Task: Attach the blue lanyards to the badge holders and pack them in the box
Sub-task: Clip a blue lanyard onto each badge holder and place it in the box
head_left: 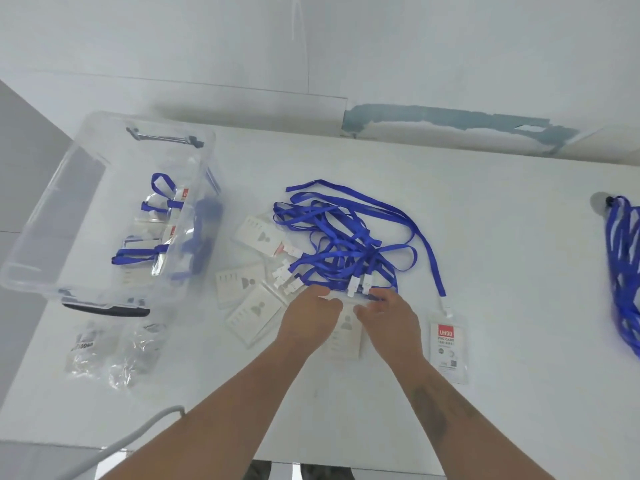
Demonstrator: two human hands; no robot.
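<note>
Head view | left hand [309,315], right hand [388,315] side by side | fingers pinching badge holder [346,329] top

Premises present as a plain workroom or packing station, not a domestic setting. Evidence: a bare white table [485,271] set against a white wall [207,36] whose lower edge shows peeled paint [460,121] exposing blue-grey beneath. Stock lies in bulk: a tangled heap of blue lanyards [343,240], a second bundle [623,271] at the right edge, loose badge holders [242,285], empty plastic bags [114,348] and a clear storage box [48,216]. Exact trade cannot be determined.
</note>
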